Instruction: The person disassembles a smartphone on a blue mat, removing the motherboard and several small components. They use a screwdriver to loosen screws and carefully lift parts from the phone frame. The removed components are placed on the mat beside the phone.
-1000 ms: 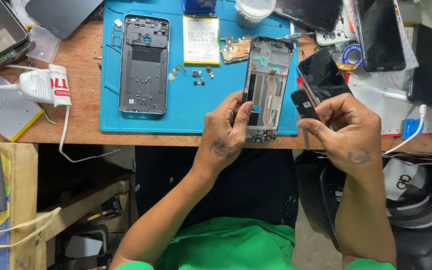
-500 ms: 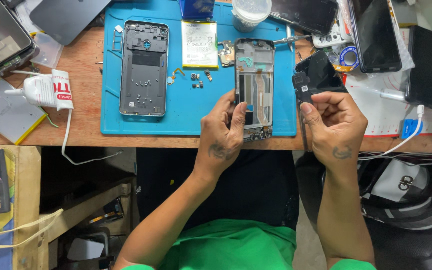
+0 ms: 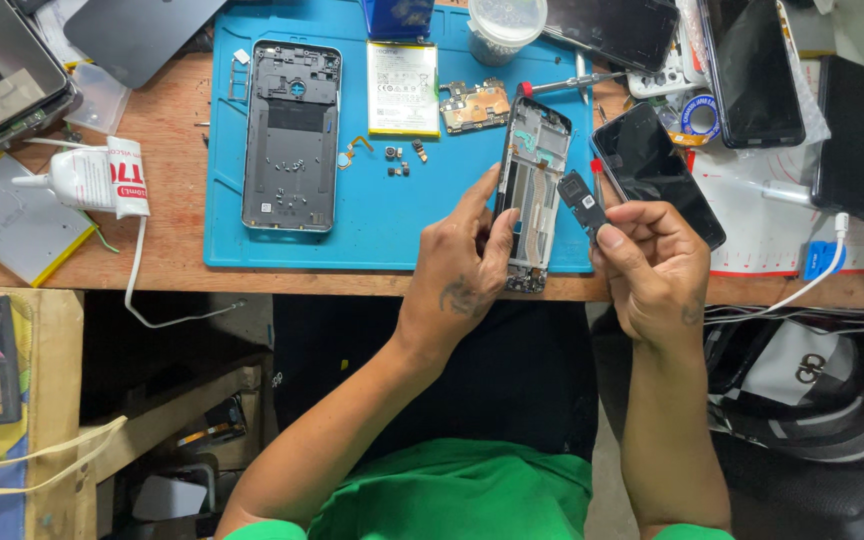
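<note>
Since half a second ago the right hand (image 3: 657,265) has tipped the small black module (image 3: 580,198) nearer the phone frame (image 3: 532,190), and the left hand (image 3: 464,270) has stretched its forefinger up the frame's left edge.

Far left of the grip lies a white glue tube (image 3: 92,180) on the wooden bench (image 3: 167,130); nearer, on the blue mat (image 3: 382,215), a grey back cover (image 3: 292,135) lies lengthwise, then a white battery (image 3: 403,88).

The left hand closes on the frame's lower part, thumb and fingers pinching its sides. The frame's long axis runs away from the person, top end slightly right.

Just right of it, the right hand's thumb and fingertips pinch the module, tilted, long axis pointing up-left. Beyond lies a dark phone (image 3: 667,180).
</note>
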